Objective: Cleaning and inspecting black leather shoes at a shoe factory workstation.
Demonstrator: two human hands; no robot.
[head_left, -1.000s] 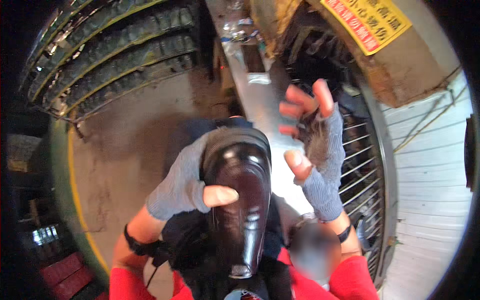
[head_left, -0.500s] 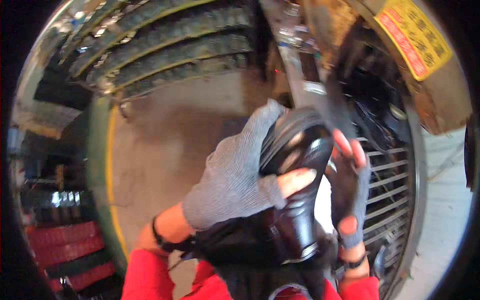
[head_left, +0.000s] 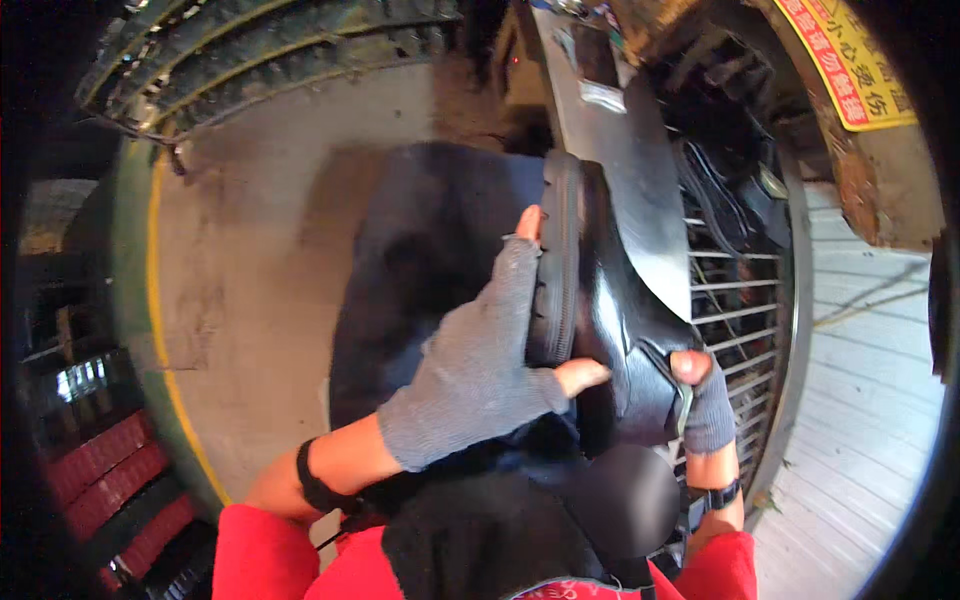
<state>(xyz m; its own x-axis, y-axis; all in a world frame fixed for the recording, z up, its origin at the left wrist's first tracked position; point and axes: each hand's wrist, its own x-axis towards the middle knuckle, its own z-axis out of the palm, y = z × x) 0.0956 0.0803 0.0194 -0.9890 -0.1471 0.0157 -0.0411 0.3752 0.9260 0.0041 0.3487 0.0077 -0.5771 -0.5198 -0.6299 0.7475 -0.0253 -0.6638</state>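
A glossy black leather boot is held on its side between my hands, its thick black sole facing left. My left hand, in a grey fingerless glove, wraps round the sole; its thumb presses near the boot's upper and a fingertip shows at the sole's outer side. At the boot's opening, on the right, my right hand grips the edge with its thumb on top. The right hand's other fingers are hidden behind the leather. A ridged, stitched-looking band runs along the sole edge.
A steel ledge runs ahead on the right, beside a slatted metal rack with black footwear on it. A yellow-and-red label is at upper right. Tiered racks stand far left; red crates sit lower left.
The boot has turned so that its sole now faces left and its opening faces right. My right hand has moved from beside the boot to a hold on its opening; my left hand stays on the boot.
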